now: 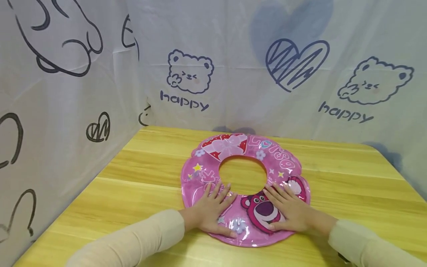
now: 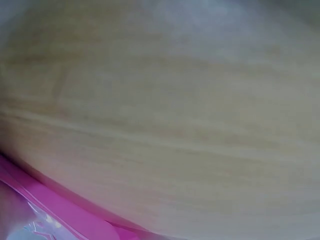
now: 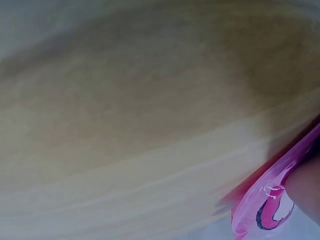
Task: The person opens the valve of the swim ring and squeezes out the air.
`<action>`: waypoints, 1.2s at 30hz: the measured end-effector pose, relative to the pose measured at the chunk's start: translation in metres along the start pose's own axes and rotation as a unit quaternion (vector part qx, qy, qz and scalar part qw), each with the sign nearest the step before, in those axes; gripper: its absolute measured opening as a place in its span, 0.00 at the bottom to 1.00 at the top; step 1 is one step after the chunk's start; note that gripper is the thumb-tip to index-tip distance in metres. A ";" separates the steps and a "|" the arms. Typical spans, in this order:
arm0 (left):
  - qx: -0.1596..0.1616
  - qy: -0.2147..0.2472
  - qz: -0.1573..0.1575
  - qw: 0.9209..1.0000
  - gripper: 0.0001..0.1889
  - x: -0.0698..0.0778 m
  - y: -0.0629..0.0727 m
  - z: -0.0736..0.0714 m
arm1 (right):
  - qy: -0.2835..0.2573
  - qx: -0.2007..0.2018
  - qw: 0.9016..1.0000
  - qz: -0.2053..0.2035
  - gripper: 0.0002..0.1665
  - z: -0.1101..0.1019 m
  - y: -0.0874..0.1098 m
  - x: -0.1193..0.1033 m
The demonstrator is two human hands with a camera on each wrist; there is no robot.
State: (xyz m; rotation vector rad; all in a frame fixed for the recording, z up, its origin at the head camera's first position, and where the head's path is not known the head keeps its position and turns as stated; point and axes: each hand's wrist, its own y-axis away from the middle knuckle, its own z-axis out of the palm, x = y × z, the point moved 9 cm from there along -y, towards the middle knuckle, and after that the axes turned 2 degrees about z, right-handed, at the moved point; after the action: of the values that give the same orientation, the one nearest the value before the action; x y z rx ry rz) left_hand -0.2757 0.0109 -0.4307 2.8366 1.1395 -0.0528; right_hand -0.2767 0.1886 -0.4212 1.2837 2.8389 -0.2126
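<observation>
A pink inflatable swim ring with a bear face, stars, flowers and a red bow print lies flat on the wooden table. On its near left part rests my left hand, fingers spread and pointing toward the ring's hole. My right hand lies over the near right part, partly covering the bear print, with straight fingers. Both thumbs stretch inward along the near side. In the left wrist view only a strip of the swim ring shows at the lower left corner; the right wrist view has its edge at the lower right.
The yellow wood-grain table extends around the ring on all sides. Behind it hangs a white cloth printed with hearts, bears and lettering. Another printed cloth closes off the left side.
</observation>
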 end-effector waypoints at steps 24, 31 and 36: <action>-0.001 0.078 -0.002 0.997 0.55 -0.006 -0.001 -0.002 | -0.034 -0.001 0.999 0.015 0.36 -0.018 -0.012 0.009; 0.040 0.056 0.020 0.997 0.51 -0.012 0.004 -0.014 | 0.031 0.035 0.999 -0.023 0.47 -0.020 -0.008 0.010; 0.065 0.039 0.038 0.996 0.50 -0.018 0.005 -0.022 | 0.014 0.013 1.000 0.011 0.52 -0.024 -0.012 0.020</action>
State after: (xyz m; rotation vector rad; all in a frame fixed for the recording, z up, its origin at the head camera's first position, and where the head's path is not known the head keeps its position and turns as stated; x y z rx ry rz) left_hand -0.2852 -0.0024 -0.4073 3.0183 1.0797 -0.0106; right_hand -0.2981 0.1982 -0.3977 1.3330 2.8538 -0.2329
